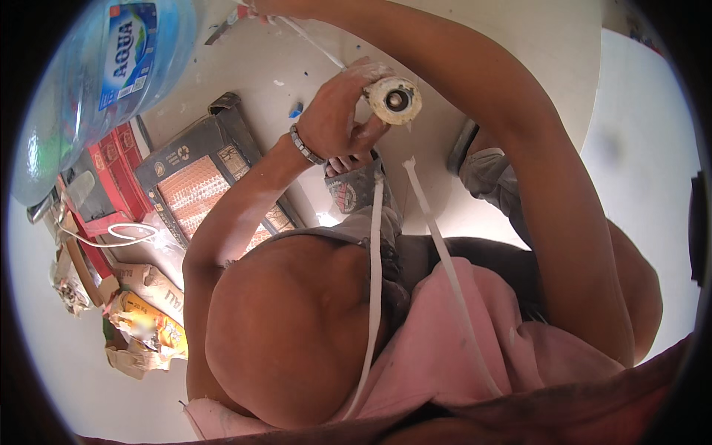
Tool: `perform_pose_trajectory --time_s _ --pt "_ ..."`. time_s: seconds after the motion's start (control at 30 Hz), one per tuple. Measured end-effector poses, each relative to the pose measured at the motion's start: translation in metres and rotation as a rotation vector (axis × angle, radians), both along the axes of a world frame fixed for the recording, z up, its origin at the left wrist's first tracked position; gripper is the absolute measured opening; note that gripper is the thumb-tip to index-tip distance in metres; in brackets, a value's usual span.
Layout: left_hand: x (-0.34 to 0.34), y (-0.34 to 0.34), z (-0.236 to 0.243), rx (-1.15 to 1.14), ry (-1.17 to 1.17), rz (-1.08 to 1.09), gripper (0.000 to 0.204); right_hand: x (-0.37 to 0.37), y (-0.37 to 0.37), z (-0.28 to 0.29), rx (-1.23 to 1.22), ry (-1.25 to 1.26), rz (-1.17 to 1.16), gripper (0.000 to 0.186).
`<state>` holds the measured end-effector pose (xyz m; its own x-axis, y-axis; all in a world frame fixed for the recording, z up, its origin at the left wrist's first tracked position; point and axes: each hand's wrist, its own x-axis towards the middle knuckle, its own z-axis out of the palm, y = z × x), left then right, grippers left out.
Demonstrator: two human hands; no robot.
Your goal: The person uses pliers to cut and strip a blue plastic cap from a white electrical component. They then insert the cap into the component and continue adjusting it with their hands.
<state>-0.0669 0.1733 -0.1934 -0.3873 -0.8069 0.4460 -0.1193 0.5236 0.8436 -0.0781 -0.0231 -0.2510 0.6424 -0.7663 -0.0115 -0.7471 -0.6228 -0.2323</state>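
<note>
Cream round piece [409,110], seen end-on, dark hole at its centre: was gripped in the curled fingers of the left hand [334,111], above the floor [549,37] near a sandalled foot [354,189]. Right hand [276,7]: was cut off by the upper edge, beside a red-ended tool [225,27] and a thin white strip [319,46]; whether its fingers were closed could not be told. Further items, at left: large clear-blue bottle [78,122], lying tilted; dark box [167,167] with a copper-toned mesh panel; red case [122,159]; looped white cable [104,244]; torn yellow packet [172,337]. Small blue scrap [297,110]: lay beside the left hand.
</note>
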Motion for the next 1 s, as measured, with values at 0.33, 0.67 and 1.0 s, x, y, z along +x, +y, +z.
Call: perform_pose_trajectory --time_s 0.33,0.67,1.0 --pt "0.006 0.003 0.012 -0.138 -0.213 0.098 0.054 -0.007 0.014 0.034 0.606 -0.62 -0.383 0.046" --pt "0.012 0.047 0.004 0.135 0.051 0.28 0.035 0.003 0.025 0.016 0.379 -0.859 -0.41 0.038" --pt "0.003 -0.022 -0.04 0.453 0.587 0.809 0.022 -0.003 0.003 0.066 0.513 -0.72 -0.559 0.033"
